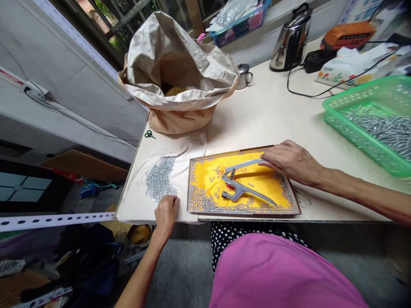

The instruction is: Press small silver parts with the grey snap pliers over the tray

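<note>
A shallow yellow tray (199, 164) lies at the table's front edge, with several small metal pieces scattered along its rim. In it lies a grey hand press tool (239, 188) with two long handles. My right hand (289, 161) rests on the end of the upper handle, fingers curled over it. My left hand (166, 214) sits at the table's front edge on a white cloth (189, 149), fingers bent down at the near end of a pile of small metal pieces (159, 176). What the fingers hold, if anything, is hidden.
A crumpled paper sack (180, 77) stands open behind the cloth, small green scissors (149, 134) beside it. A green basket (340, 107) of metal pieces sits at the right. A kettle (290, 40), a steel cup (244, 76) and a black cable (334, 85) lie further back.
</note>
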Tool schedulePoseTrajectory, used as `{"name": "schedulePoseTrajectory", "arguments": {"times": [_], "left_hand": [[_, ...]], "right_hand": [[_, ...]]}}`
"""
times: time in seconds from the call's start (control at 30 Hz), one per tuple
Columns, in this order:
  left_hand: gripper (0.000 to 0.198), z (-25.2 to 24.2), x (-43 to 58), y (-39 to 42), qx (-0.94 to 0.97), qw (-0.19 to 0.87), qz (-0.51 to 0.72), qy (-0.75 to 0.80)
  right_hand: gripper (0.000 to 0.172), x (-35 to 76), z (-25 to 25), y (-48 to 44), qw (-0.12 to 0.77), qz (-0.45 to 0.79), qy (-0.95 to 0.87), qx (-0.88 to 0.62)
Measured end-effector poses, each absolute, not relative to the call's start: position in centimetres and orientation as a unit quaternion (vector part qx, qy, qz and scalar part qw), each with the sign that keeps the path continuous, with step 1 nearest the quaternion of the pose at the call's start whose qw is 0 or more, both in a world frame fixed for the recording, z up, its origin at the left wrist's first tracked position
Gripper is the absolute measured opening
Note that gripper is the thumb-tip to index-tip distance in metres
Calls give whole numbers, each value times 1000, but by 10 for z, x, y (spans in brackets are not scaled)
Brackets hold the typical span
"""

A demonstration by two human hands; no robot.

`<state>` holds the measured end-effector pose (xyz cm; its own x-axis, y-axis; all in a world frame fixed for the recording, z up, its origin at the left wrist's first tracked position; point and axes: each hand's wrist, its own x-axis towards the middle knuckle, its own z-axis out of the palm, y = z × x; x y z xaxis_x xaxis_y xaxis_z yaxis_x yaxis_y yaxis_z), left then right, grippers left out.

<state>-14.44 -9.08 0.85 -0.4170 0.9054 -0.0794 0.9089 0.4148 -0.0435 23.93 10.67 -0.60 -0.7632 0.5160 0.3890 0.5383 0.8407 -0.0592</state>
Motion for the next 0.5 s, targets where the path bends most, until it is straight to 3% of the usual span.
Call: {"name": "schedulePoseTrajectory", "arguments": {"times": [0.1, 0.23, 0.37, 0.5], "left_hand": [[21, 19, -127, -87, 541, 44, 120, 831], [21, 27, -75, -69, 533, 182, 301, 770], [18, 14, -33, -52, 521, 277, 338, 734], [16, -3, -23, -43, 507, 302, 343, 731]], "right_hand": [[48, 237, -2, 105, 194, -36, -943, -268], [47, 230, 6, 100, 200, -61, -943, -259], [46, 226, 13, 96, 202, -100, -940, -255], [46, 227, 13, 95, 199, -121, -939, -253]]}}
